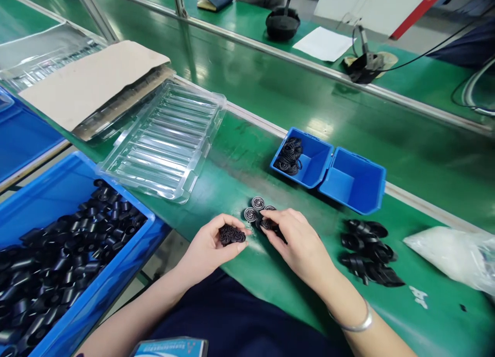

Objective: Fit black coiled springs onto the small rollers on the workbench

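My left hand (216,243) is wrapped round a clump of small black ridged parts (232,235), held above the near edge of the green table. To its right, the fingers of my right hand (292,236) close on a dark part beside a few round black discs (251,214) with spiral faces. The exact shape of that part is hidden by my fingers. A silver bracelet circles my right wrist.
A blue crate (154,215) of black cylinders stands left. Behind are a clear ribbed tray (174,192), cardboard (96,84) and two small blue bins (309,166) (353,179), one holding black rings. Black curved parts (367,249) and a plastic bag (448,254) lie right.
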`<state>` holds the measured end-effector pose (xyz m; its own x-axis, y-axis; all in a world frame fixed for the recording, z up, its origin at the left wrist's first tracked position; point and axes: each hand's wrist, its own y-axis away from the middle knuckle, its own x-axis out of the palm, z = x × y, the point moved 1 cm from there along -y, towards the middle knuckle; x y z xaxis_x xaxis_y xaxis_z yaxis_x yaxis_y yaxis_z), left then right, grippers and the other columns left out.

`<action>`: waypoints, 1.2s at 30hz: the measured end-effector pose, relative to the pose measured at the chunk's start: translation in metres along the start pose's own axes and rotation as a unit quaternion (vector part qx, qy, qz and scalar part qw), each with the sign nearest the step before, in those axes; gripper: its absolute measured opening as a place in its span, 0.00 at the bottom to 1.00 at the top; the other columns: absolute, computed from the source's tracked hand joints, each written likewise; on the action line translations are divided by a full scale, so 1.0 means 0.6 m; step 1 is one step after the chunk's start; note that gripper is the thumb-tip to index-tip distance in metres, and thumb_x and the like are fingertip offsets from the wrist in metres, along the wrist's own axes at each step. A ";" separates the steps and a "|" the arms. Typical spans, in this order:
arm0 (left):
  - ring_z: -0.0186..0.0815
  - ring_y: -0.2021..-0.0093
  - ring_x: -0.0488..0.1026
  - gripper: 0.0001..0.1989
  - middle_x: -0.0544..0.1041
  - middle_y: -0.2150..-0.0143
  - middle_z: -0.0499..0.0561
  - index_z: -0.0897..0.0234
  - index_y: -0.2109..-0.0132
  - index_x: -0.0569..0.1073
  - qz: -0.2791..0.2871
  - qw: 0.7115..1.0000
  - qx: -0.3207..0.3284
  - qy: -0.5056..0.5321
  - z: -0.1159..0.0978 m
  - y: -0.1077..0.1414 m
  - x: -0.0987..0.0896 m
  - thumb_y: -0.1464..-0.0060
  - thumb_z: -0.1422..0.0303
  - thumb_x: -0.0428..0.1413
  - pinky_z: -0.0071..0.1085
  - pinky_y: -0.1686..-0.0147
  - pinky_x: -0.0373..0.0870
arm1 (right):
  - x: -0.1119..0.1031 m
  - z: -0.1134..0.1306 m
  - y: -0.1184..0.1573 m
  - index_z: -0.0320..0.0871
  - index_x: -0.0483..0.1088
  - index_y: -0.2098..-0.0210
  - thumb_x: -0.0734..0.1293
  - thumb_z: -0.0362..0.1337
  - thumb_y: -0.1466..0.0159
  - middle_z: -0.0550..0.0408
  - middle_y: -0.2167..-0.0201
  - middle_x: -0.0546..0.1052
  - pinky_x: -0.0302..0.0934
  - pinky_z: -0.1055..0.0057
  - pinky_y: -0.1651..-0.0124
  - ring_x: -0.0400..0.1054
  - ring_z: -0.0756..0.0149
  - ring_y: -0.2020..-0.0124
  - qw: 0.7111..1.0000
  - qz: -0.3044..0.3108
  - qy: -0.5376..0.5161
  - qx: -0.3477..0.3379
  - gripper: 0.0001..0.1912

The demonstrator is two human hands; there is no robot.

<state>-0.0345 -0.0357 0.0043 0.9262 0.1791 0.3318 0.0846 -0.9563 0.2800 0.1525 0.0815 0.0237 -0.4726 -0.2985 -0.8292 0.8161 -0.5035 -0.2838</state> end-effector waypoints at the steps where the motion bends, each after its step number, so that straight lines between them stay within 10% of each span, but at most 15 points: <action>1: 0.41 0.48 0.74 0.13 0.77 0.53 0.54 0.64 0.53 0.72 0.000 1.000 -0.001 0.000 -0.001 0.000 0.001 0.43 0.68 0.64 0.39 0.46 0.71 | -0.001 0.000 0.000 0.41 0.61 0.41 0.64 0.30 0.31 0.48 0.56 0.74 0.62 0.61 0.51 0.66 0.64 0.56 1.000 0.001 0.001 -0.004 0.19; 25: 0.37 0.55 0.71 0.17 0.76 0.54 0.56 0.66 0.55 0.70 0.021 1.000 0.015 -0.009 0.029 -0.031 0.004 0.47 0.63 0.65 0.32 0.53 0.67 | -0.015 -0.009 -0.003 0.43 0.61 0.41 0.64 0.35 0.32 0.45 0.49 0.73 0.71 0.60 0.50 0.71 0.58 0.50 0.994 -0.034 0.088 -0.050 0.20; 36: 0.37 0.45 0.70 0.30 0.69 0.46 0.51 0.57 0.41 0.64 0.056 0.954 0.146 -0.256 0.006 -0.003 0.037 0.50 0.80 0.58 0.35 0.42 0.66 | -0.003 0.053 0.023 0.49 0.65 0.47 0.71 0.41 0.36 0.57 0.61 0.73 0.67 0.78 0.58 0.69 0.73 0.63 0.986 -0.037 -0.156 0.055 0.19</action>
<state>-0.0129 -0.0305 0.0080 0.9872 0.0069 -0.1593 0.0038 -0.9998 -0.0197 0.1542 0.0492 0.0368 -0.6228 -0.4838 -0.6149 0.7424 -0.6135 -0.2692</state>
